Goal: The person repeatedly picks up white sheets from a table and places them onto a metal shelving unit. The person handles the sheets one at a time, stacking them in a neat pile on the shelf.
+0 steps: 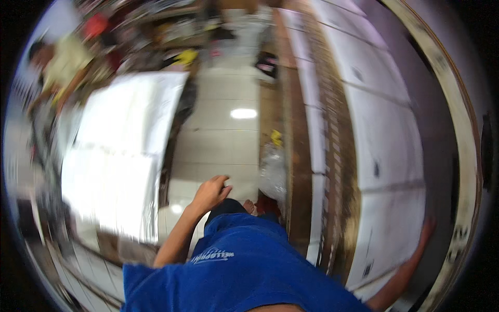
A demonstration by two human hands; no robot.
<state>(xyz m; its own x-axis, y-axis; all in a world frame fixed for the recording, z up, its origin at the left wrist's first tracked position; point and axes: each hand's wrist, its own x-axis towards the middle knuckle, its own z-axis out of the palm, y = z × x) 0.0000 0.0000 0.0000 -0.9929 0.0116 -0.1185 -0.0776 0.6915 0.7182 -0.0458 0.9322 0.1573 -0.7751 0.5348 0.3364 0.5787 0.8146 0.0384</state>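
Note:
My left hand hangs in front of me above the tiled floor, holding nothing. Its fingers are loosely bent, with the thumb apart from the forefinger. My right arm reaches out to the far right, where my right hand is at the outer edge of a white panel-like sheet or box. Blur hides its fingers, so I cannot tell whether it grips that edge or only rests there. Several similar white pieces lie in a row along the right side.
A long brown wooden ledge runs beside the white row. Bright white sheets lie on a table at left, with a person in a yellow top beyond. A clear plastic bag is by the ledge. Pale tiled floor stretches ahead.

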